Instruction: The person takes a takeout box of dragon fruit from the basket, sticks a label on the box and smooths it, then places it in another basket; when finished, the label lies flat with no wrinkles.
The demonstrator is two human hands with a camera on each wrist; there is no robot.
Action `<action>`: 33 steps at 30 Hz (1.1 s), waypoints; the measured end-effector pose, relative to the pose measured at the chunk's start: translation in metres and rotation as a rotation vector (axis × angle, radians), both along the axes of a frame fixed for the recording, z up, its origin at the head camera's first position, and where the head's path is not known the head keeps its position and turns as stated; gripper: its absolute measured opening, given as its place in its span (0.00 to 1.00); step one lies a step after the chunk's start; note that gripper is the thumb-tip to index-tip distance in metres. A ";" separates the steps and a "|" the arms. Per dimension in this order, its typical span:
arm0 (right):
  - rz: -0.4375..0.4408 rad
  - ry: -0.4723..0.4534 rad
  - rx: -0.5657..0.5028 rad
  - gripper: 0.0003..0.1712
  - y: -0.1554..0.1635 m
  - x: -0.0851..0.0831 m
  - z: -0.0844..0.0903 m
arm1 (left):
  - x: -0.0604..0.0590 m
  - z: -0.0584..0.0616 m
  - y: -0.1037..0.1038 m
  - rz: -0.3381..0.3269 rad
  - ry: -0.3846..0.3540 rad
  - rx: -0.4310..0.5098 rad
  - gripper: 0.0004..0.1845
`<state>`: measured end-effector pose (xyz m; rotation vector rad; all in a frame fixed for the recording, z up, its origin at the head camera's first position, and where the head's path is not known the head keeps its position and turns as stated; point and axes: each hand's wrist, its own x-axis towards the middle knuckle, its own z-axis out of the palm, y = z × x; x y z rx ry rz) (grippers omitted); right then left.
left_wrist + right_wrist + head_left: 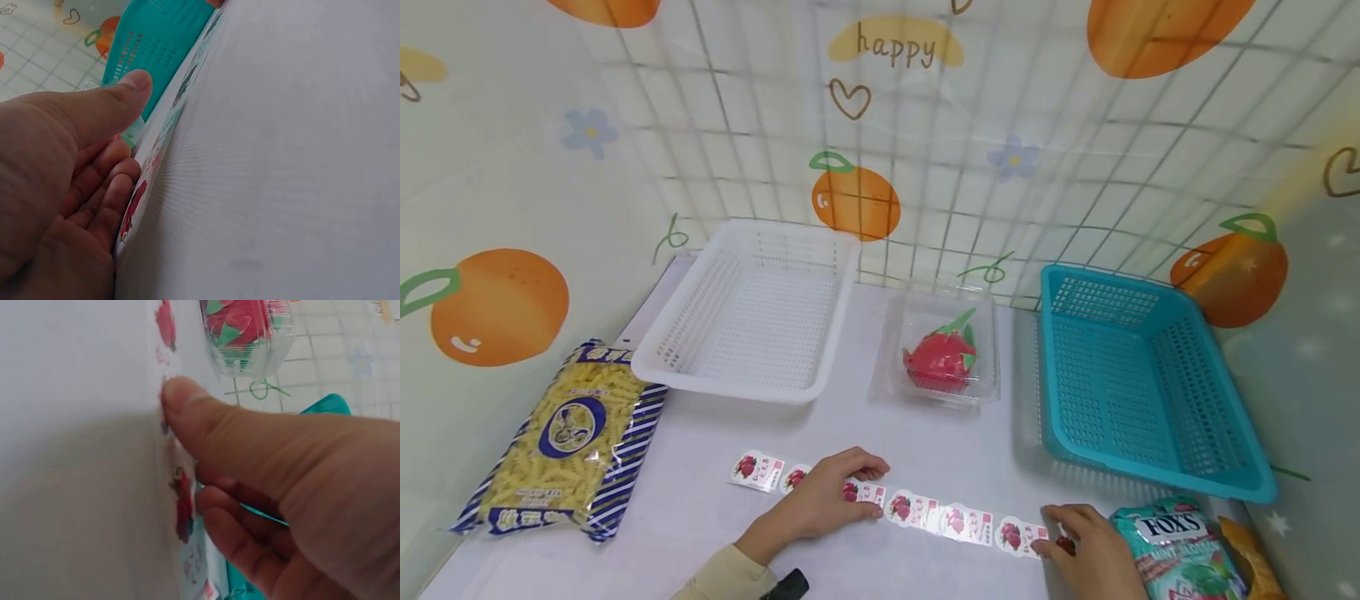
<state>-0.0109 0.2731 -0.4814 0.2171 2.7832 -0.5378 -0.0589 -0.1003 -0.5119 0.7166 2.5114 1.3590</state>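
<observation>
A strip of clear-backed stickers (910, 508) with red fruit pictures lies across the white table. My left hand (833, 500) rests over its left half, fingers loosely bent and thumb held apart. In the left wrist view the fingertips (128, 169) are right at the strip's edge. My right hand (1093, 550) pinches the strip near its right end, thumb on one side and fingers on the other. The right wrist view has the thumb overlapping a sticker (182, 509)'s neighbour. Behind the strip, a red dragon fruit (936, 364) with green leaves sits in a clear plastic box (987, 342).
A white basket (737, 385) stands at the back left and a teal basket (1157, 479) at the right. A bag of spiral pasta (561, 450) lies far left. A green FOX'S candy bag (1183, 554) and an orange-brown packet (1247, 554) lie beside my right hand.
</observation>
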 end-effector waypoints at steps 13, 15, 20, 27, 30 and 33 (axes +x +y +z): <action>-0.050 -0.040 -0.061 0.25 -0.002 -0.006 0.006 | 0.000 0.000 0.000 -0.008 -0.008 -0.027 0.27; -0.061 -0.049 -0.069 0.24 -0.002 -0.006 0.007 | 0.000 0.000 0.000 -0.011 -0.006 -0.030 0.28; -0.079 -0.063 -0.089 0.20 -0.002 -0.007 0.007 | -0.001 -0.002 0.000 -0.017 0.009 -0.035 0.28; -0.029 -0.058 -0.106 0.15 -0.002 -0.004 0.002 | -0.001 -0.001 0.000 -0.016 0.004 -0.030 0.28; -0.035 -0.060 -0.141 0.16 0.000 0.000 -0.002 | -0.001 -0.001 0.000 -0.019 0.005 -0.029 0.27; -0.068 -0.087 -0.192 0.16 0.003 0.004 -0.005 | -0.002 -0.002 0.001 -0.031 0.029 -0.024 0.27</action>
